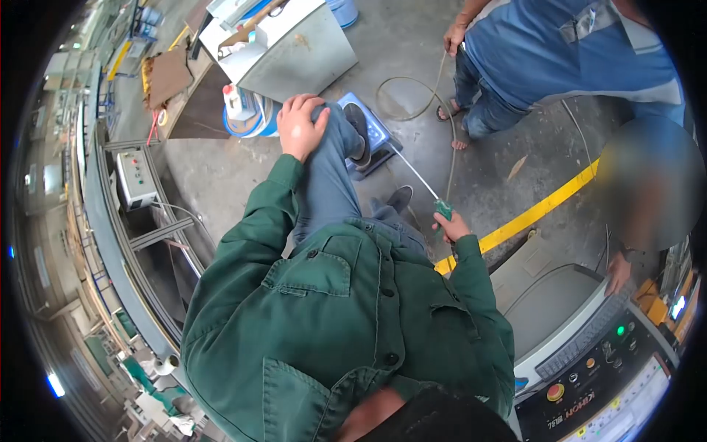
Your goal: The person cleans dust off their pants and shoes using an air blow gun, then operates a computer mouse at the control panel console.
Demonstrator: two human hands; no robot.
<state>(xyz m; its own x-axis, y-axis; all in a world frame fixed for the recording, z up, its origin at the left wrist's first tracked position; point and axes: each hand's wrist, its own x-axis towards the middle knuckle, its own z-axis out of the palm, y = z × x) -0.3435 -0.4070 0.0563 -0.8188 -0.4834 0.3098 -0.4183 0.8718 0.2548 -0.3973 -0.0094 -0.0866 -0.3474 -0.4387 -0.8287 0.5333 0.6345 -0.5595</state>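
My left hand [300, 127] rests on my raised knee, fingers a little apart, holding nothing. In my right hand [454, 226] is the green handle of a screwdriver [417, 171], with its long metal shaft reaching up and left toward a blue stool [372, 125]. One of my shoes [357, 132] is up on that stool, and the other shoe [401, 197] is lower, near the floor.
A person in a blue shirt [545, 55] holds a thin hose [451, 110] at the upper right. Another person's hand [618, 274] touches a machine [582, 368]. A control box [138, 179], a bucket [258, 125] and a grey cabinet [302, 55] stand left and ahead.
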